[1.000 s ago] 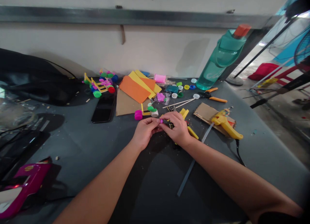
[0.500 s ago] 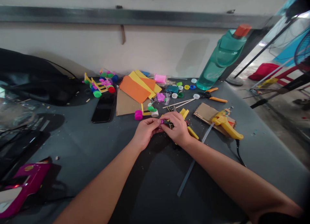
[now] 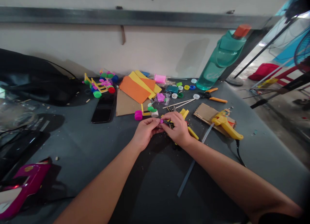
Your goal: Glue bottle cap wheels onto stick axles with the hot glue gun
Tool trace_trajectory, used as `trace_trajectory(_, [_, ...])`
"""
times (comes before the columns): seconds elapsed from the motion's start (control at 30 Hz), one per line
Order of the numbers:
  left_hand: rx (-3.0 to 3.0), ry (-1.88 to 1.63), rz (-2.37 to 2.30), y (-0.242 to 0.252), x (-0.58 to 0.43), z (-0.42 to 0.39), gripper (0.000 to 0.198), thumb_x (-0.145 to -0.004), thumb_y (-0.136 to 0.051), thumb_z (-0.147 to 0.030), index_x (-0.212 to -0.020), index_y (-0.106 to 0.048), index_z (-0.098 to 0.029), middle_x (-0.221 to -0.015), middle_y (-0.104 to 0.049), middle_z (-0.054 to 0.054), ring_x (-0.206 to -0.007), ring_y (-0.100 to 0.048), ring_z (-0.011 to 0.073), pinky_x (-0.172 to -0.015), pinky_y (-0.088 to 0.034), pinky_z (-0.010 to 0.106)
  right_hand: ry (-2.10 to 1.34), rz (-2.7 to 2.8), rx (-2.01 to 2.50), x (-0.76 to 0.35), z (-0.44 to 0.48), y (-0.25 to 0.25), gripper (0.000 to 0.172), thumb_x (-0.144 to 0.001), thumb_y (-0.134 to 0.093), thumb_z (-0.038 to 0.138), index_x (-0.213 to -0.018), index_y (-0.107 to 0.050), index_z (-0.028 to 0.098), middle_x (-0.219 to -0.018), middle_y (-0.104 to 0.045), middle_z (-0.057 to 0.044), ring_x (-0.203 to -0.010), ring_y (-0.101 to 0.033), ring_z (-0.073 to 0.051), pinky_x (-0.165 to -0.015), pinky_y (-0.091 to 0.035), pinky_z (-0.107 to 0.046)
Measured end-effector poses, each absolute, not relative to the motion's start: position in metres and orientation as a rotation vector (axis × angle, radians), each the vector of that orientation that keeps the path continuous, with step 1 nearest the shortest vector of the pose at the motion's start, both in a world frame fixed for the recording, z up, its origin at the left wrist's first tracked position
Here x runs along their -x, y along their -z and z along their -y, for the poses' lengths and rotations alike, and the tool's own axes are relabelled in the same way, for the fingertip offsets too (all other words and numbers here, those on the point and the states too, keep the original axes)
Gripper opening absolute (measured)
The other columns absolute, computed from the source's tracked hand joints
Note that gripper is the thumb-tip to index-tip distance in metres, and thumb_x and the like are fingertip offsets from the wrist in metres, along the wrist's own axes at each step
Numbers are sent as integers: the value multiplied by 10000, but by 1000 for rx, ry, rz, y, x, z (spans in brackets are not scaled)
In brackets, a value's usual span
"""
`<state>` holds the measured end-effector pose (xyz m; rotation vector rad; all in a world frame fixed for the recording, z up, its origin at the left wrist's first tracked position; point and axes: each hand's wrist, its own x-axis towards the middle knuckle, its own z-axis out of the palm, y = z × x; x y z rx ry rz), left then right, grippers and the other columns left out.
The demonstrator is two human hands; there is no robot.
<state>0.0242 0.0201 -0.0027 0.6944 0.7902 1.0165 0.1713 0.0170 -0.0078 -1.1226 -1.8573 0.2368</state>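
Note:
Both hands meet at the middle of the table, fingertips closed around a small purple piece (image 3: 161, 121). My left hand (image 3: 147, 131) pinches it from the left. My right hand (image 3: 177, 128) grips it from the right; a dark part shows between its fingers, its kind hidden. Under and beside my right hand lies a yellow-and-black handled tool (image 3: 193, 133), partly covered. Just behind my hands stands a small yellow frame (image 3: 146, 113) with a magenta cap (image 3: 138, 115), green pieces and a white cap (image 3: 154, 113).
A yellow glue gun (image 3: 226, 124) rests on cardboard at the right, a clear glue stick (image 3: 186, 178) reaching toward me. Behind are orange-handled pliers (image 3: 218, 99), a teal bottle (image 3: 215, 66), loose caps, coloured sheets (image 3: 134, 90) and a phone (image 3: 103, 109). A magenta device (image 3: 31, 182) lies left.
The purple piece has shifted very slightly between my fingertips. Otherwise my hands and the things on the table look the same.

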Motion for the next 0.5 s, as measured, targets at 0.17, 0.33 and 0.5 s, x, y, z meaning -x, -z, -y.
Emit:
trace_trajectory(0.17, [-696, -1028, -802, 3, -24, -20, 145, -668, -727, -250, -683, -671, -117, -672, -627, 12, -639, -579, 97, -663, -498, 245, -249, 1878, 1113, -171, -16, 7, 138, -762, -632, 237, -892, -589, 218, -884, -629, -38, -878, -575, -209, -802, -442, -377])
trace_trajectory(0.33, [-689, -1036, -783, 3, -25, -21, 155, -692, -711, -259, -696, -668, -111, -669, -619, 8, -635, -574, 94, -655, -498, 245, -226, 1904, 1069, -171, -16, 6, 121, -798, -596, 229, -919, -605, 221, -897, -642, -39, -908, -577, -203, -814, -439, -372])
trace_trajectory(0.5, [-684, -1022, -768, 3, -25, -20, 183, -711, -696, -290, -705, -665, -109, -659, -617, 13, -634, -579, 104, -677, -508, 276, -223, 1868, 1078, -171, -17, 7, 65, -789, -616, 245, -846, -599, 219, -860, -643, -33, -874, -583, -200, -804, -440, -371])
